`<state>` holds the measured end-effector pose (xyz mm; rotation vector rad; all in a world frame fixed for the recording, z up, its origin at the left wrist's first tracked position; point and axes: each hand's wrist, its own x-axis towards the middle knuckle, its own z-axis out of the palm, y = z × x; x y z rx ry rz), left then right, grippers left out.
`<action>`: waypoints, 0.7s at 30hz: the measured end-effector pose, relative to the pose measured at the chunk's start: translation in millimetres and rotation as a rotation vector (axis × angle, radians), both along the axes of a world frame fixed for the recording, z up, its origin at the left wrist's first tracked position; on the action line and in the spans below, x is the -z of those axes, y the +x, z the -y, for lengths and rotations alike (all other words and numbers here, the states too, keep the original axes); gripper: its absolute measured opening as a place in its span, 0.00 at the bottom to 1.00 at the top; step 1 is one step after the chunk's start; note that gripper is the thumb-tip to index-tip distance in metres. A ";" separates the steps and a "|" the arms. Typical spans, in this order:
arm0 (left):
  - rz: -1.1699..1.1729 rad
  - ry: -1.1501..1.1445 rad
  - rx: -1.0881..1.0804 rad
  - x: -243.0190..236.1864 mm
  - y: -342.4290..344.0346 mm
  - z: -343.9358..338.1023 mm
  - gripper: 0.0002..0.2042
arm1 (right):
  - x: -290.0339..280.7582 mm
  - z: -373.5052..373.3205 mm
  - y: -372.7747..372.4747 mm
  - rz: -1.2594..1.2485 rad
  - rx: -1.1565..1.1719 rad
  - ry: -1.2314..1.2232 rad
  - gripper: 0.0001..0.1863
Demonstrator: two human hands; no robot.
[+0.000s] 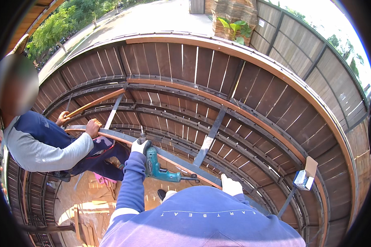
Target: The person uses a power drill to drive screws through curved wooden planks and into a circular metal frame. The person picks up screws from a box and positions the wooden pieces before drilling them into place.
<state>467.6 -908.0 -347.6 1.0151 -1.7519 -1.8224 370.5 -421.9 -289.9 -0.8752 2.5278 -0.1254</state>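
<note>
Teal power drill (pixel 152 164) lies across the dark beam (pixel 190 165), chuck end far, handle end near and right. Nearer to it, the gloved left hand (pixel 140 146) grasps its front; the gloved right hand (pixel 232 186) is farther right, at the beam, its grip impossible to tell.

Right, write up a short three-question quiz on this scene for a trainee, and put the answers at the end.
1. Which hand holds the teal drill? (a) left (b) right
2. True or false: in the picture, the small open box is left of the drill.
3. Fill the gap: the co-worker's sleeve is ____ in colour.

Key:
1. a, the left hand.
2. False; the small open box is to its right.
3. Grey.
</note>
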 end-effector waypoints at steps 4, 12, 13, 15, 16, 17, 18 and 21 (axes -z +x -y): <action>0.174 -0.081 0.036 3.4 -9.9 13.1 0.10 | -3.5 0.3 -4.6 0.058 -0.007 -0.027 0.34; 0.248 -0.053 0.074 10.7 -15.9 23.4 0.10 | 19.6 -7.7 -8.5 0.070 -0.008 -0.073 0.30; 0.253 -0.055 0.074 8.1 -18.2 21.9 0.10 | 21.7 -7.6 -10.6 0.111 -0.003 -0.040 0.33; 0.271 -0.059 0.080 -17.0 -22.1 7.9 0.10 | 17.2 -6.6 -10.1 0.116 0.015 -0.027 0.33; 0.281 -0.066 0.082 -26.4 -23.6 2.8 0.10 | 15.7 -5.8 -10.3 0.119 0.022 -0.027 0.32; 0.291 -0.072 0.083 -30.3 -22.7 0.3 0.10 | 14.5 -5.0 -10.4 0.121 0.028 -0.026 0.32; 0.245 -0.011 0.077 -23.5 -20.4 2.0 0.10 | 13.4 -5.0 -10.1 0.115 0.034 -0.042 0.32; 0.312 -0.090 0.084 -6.0 -12.8 17.5 0.12 | 15.2 -4.6 -8.1 0.094 0.036 -0.081 0.32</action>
